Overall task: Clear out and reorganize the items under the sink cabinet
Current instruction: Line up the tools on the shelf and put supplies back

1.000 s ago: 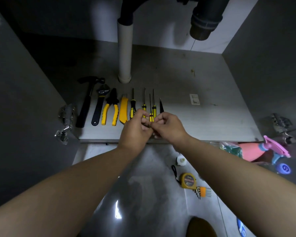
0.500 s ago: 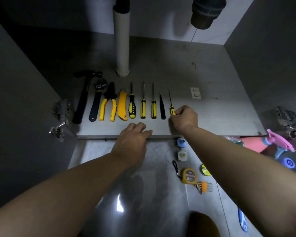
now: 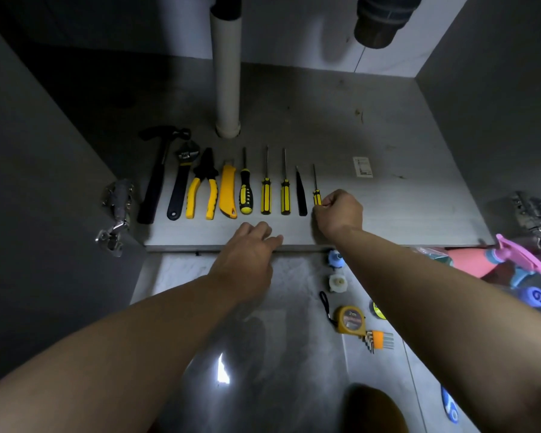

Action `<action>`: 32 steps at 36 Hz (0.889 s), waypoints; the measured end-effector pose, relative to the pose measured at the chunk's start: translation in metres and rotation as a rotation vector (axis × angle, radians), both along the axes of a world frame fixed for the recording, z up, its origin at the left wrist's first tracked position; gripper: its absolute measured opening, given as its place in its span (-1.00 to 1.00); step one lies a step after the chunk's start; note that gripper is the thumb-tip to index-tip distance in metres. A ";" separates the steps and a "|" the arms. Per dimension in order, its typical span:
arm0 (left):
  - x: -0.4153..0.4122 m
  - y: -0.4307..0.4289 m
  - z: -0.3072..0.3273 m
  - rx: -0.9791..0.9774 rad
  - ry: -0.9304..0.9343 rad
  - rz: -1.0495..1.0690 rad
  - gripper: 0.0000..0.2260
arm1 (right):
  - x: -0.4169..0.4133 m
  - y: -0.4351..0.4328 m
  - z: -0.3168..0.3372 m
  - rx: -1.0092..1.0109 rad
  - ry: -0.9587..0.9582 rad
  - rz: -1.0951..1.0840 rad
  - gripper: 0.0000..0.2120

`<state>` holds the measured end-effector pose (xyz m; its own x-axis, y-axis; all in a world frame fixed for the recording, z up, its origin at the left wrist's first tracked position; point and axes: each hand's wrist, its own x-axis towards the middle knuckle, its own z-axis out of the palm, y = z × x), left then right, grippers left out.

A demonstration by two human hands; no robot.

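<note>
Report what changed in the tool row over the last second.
Both hands held the small screwdriver together; now the right hand alone pinches it, laid at the row's right end beside the black tool. The left hand let go and rests open at the shelf edge. The hammer and the rest stayed put.

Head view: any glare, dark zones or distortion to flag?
Head view: dim overall; hard glare spot on the glossy floor; left cabinet wall in deep shadow; wide-angle distortion bows the cabinet edges; screwdrivers look sharp.

Cabinet floor (image 3: pixel 403 214): hammer (image 3: pixel 155 182), wrench (image 3: pixel 181 179), pliers (image 3: pixel 202 189), knife (image 3: pixel 227 192), screwdrivers (image 3: pixel 266 195) side by side; tiles (image 3: pixel 294 354) below: tape measure (image 3: pixel 350 320), hex keys (image 3: pixel 377 339)
</note>
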<state>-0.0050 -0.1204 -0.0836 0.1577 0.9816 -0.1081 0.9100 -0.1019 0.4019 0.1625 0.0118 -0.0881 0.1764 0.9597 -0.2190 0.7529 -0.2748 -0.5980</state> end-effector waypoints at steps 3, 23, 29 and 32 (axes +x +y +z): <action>0.001 0.000 0.001 -0.004 0.007 -0.005 -0.44 | 0.000 -0.001 0.001 -0.002 -0.001 0.011 -0.89; -0.001 0.001 -0.002 -0.007 0.005 -0.012 -0.44 | -0.026 -0.006 0.013 -0.022 -0.268 0.202 -0.78; 0.000 0.000 -0.004 0.004 0.002 0.002 -0.45 | -0.013 -0.003 0.016 0.050 -0.102 0.019 -0.76; -0.001 0.000 -0.004 0.003 0.003 -0.004 -0.46 | 0.006 0.004 0.019 0.047 -0.125 -0.117 -0.75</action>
<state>-0.0060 -0.1203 -0.0878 0.1609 0.9813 -0.1059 0.9108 -0.1063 0.3989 0.1689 0.0154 -0.0694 0.3101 0.9397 -0.1440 0.7869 -0.3387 -0.5158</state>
